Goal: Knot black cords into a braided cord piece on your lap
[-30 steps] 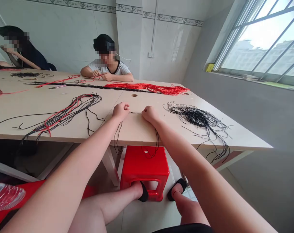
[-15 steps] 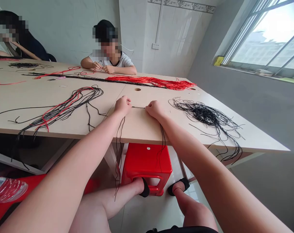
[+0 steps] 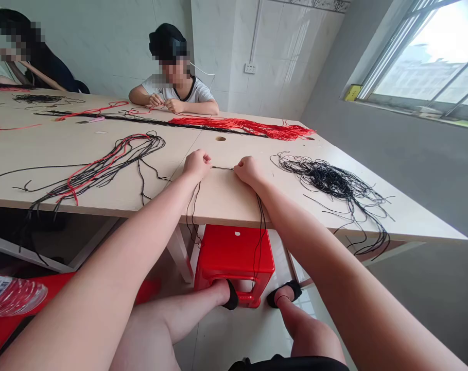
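Observation:
My left hand (image 3: 197, 165) and my right hand (image 3: 249, 171) rest close together on the pale wood table (image 3: 226, 201), both closed on a short taut stretch of thin black cord (image 3: 223, 167). Loose black strands (image 3: 192, 211) drop from my left hand over the table's front edge. More strands (image 3: 260, 232) fall from my right hand in front of the red plastic stool (image 3: 234, 252). A tangled heap of black cord (image 3: 334, 184) lies to the right of my right hand, not touching it.
A bunch of black and red cords (image 3: 114, 165) lies left of my hands, and a long red tassel (image 3: 241, 127) lies across the table. A co-worker (image 3: 179, 90) works cord at the far side, and another person (image 3: 36, 59) sits far left. A window (image 3: 422, 56) is on the right.
The view has tilted, so the table sits higher in the frame. My hands are a little further apart, and the strands under my right hand hang straighter.

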A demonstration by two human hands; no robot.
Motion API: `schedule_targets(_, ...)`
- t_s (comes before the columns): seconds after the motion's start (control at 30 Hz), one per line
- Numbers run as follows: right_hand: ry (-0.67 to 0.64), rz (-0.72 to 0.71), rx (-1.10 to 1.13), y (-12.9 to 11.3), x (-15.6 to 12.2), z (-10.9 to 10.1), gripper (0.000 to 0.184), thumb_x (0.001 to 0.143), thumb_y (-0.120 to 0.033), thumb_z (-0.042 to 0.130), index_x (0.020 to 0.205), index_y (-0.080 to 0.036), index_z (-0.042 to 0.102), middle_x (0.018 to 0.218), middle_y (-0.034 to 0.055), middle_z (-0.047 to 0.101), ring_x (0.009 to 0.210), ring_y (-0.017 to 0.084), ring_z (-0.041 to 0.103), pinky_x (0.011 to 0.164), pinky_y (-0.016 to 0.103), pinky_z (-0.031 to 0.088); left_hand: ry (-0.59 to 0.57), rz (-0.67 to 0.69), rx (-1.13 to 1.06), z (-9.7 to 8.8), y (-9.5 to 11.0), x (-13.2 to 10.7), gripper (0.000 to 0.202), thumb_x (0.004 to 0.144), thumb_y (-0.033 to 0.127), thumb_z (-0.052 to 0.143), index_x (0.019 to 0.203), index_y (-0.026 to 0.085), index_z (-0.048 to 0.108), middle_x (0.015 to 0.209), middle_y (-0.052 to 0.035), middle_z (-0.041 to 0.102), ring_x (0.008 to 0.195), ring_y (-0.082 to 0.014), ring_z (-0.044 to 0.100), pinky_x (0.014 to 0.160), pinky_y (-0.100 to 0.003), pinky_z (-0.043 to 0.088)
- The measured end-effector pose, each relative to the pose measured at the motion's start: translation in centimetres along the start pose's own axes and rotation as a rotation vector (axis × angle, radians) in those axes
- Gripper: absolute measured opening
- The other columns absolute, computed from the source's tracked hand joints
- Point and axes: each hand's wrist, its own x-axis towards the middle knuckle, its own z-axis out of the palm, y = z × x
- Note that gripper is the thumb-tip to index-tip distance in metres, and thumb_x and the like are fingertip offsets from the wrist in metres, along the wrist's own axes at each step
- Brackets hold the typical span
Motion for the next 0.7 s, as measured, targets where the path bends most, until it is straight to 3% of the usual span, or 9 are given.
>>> schedule_targets(0.53,0.002,-0.038,0.078,0.3,0.1,0.3,0.009,0.077,-0.018,0.051,0.076,-0.018,0.060,0.085,0.0076,0.067,0.078,0.020,0.059,0.070,0.029,0.045,0.009,0.028,0.001,0.6,-0.6,0.5,0.018,0.064,0.011,0.060,0.081,0.017,0.064,0.086,-0.0049,0.069,0.081,-0.0181,0.061,0.076,-0.027,0.046)
schedule_targets(0.63,0.024,-0.079,0.147,-0.5,-1.2,-0.9,0.011,0.081,-0.020,0.048,0.077,-0.017,0.058,0.087,0.0079,0.066,0.079,0.019,0.058,0.071,0.028,0.044,0.019,0.047,-0.018,-0.2,0.0,-0.5,0.017,0.067,0.012,0.057,0.082,0.015,0.065,0.088,-0.0082,0.070,0.081,-0.0200,0.062,0.076,-0.029,0.047)
schedule_targets(0.7,0.043,-0.114,0.214,-1.1,-3.4,-2.1,0.013,0.083,-0.021,0.045,0.078,-0.017,0.056,0.084,0.0070,0.065,0.076,0.017,0.056,0.070,0.027,0.043,0.022,0.072,-0.043,-1.4,0.9,-2.6,0.019,0.069,0.013,0.056,0.085,0.014,0.065,0.089,-0.0098,0.070,0.081,-0.0205,0.063,0.075,-0.030,0.049)
